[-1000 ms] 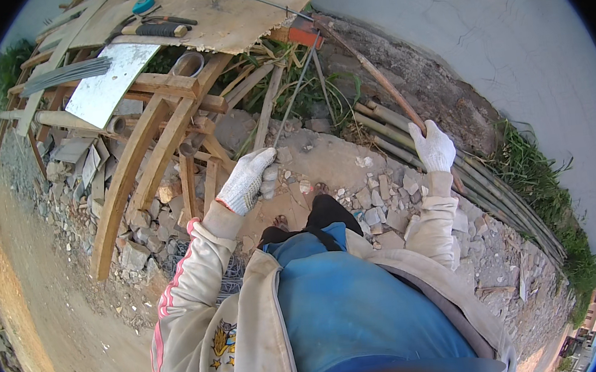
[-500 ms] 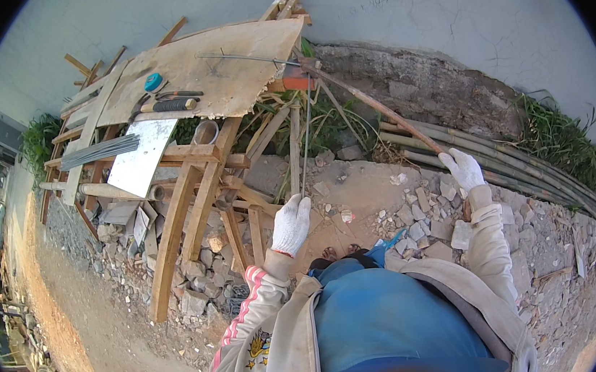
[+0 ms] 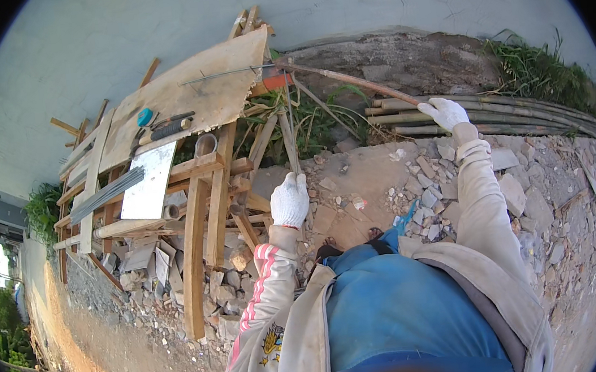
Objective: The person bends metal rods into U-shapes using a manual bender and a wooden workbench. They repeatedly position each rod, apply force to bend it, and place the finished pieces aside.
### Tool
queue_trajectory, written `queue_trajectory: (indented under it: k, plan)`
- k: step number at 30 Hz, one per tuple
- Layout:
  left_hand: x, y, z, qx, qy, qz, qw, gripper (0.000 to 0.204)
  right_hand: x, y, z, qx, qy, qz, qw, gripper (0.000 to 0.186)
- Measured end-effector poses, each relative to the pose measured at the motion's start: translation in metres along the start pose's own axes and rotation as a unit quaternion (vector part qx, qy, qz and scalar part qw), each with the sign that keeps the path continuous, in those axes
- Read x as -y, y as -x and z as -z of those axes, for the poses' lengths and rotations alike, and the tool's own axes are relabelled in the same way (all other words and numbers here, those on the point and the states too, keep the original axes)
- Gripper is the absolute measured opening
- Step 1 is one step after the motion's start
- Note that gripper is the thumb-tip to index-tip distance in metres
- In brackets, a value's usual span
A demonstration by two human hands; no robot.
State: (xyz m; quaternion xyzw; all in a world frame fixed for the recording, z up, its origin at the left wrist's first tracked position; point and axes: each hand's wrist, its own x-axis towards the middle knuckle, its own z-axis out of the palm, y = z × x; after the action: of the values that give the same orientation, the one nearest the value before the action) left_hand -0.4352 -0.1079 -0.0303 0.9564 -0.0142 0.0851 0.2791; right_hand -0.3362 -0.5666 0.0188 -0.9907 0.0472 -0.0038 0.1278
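Observation:
My left hand (image 3: 289, 200), in a white knit glove, is closed on the near end of a thin steel rod (image 3: 291, 125). That rod runs away from me to the corner of a wooden workbench. There, a similar length of steel rod (image 3: 222, 74) lies across the plywood top (image 3: 182, 89); whether both are one bent piece I cannot tell. My right hand (image 3: 443, 113), gloved too, is wrapped round the near end of a long rusty bar (image 3: 360, 83). The bar's far end meets the rods beside an orange-red block (image 3: 277, 82) on the bench corner.
A teal tape measure (image 3: 145, 117), a hammer (image 3: 165, 132), a bundle of thin rods (image 3: 106, 194) and a white sheet (image 3: 151, 181) lie on the bench. Timber legs (image 3: 195, 269) stick out toward me. Bamboo poles (image 3: 522, 110) lie along the wall; rubble (image 3: 426, 198) covers the ground.
My right hand has swung the rusty bar farther away from me. My left hand keeps its grip on the rod. The whole view has shifted slightly.

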Motion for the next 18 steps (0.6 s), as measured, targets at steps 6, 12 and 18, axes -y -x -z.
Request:
queue_trajectory:
  k: [6, 12, 18]
  plan:
    - [0.058, -0.022, 0.036, 0.029, 0.003, -0.068, 0.997, 0.042, 0.049, 0.057, -0.021, -0.069, 0.031, -0.039, 0.996, 0.073]
    - [0.107, -0.052, 0.070, 0.040, -0.040, -0.128, 0.990, 0.043, 0.098, 0.105, -0.034, -0.041, 0.006, -0.087, 0.995, 0.072]
    - [0.141, -0.074, 0.089, 0.056, -0.030, -0.162, 0.985, 0.043, 0.147, 0.139, -0.050, -0.069, 0.011, -0.113, 0.991, 0.066]
